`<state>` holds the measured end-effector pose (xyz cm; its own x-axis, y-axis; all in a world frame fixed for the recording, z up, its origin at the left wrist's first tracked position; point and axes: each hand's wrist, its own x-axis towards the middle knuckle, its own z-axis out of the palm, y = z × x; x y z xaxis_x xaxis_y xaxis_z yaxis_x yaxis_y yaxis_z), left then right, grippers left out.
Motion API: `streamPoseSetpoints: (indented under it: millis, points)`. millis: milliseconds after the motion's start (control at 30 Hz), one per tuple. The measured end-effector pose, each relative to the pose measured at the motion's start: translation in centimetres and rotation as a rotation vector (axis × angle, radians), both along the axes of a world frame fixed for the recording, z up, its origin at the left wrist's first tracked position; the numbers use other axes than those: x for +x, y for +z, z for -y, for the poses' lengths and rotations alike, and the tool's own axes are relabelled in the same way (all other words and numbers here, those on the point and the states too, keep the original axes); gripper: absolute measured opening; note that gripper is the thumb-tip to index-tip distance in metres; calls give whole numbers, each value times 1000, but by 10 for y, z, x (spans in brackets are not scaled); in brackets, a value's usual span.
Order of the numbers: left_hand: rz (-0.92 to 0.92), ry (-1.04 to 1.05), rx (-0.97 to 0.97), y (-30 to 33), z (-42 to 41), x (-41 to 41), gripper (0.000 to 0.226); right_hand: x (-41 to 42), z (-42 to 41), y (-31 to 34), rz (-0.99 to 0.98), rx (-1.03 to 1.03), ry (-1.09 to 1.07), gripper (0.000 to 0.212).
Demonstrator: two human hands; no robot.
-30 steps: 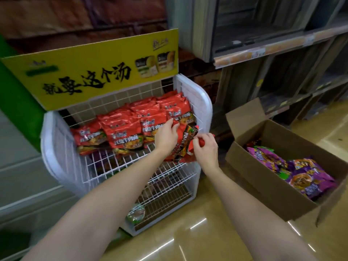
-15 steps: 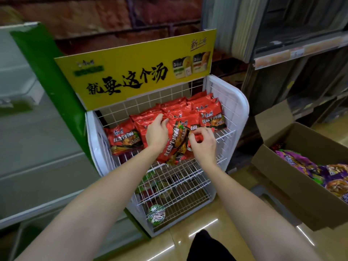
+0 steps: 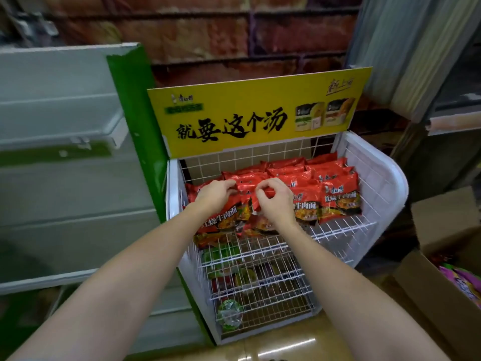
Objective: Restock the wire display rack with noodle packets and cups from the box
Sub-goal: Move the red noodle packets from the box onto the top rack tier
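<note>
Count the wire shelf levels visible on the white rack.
4 on the wire display rack: the top level with red noodle packets, two middle levels beneath, and the bottom one holding a green noodle cup. More could be hidden.

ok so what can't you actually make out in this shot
- Cardboard box: head view, cut off by the right edge; most contents unseen.
- Lower shelf goods: blurred behind the wire rack.
- Red packets under the left hand and right hand: print covered.
</note>
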<state>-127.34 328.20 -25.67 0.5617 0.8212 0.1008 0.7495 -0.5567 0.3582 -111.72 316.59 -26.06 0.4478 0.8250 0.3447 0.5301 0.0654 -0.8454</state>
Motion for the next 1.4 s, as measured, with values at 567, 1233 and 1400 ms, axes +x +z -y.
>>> streamPoseSetpoints:
  millis: [567, 1233, 1400]
  points:
    - [-425, 99, -378, -22, -21, -12, 97, -11, -23, -19, 74, -96, 204, 15]
    - [-463, 254, 76, -38, -23, 1, 76, -9, -11, -23, 205, -188, 154, 22]
    - [-396, 258, 16, -41, -22, 3, 73, -8, -8, -26, 112, -268, 211, 15]
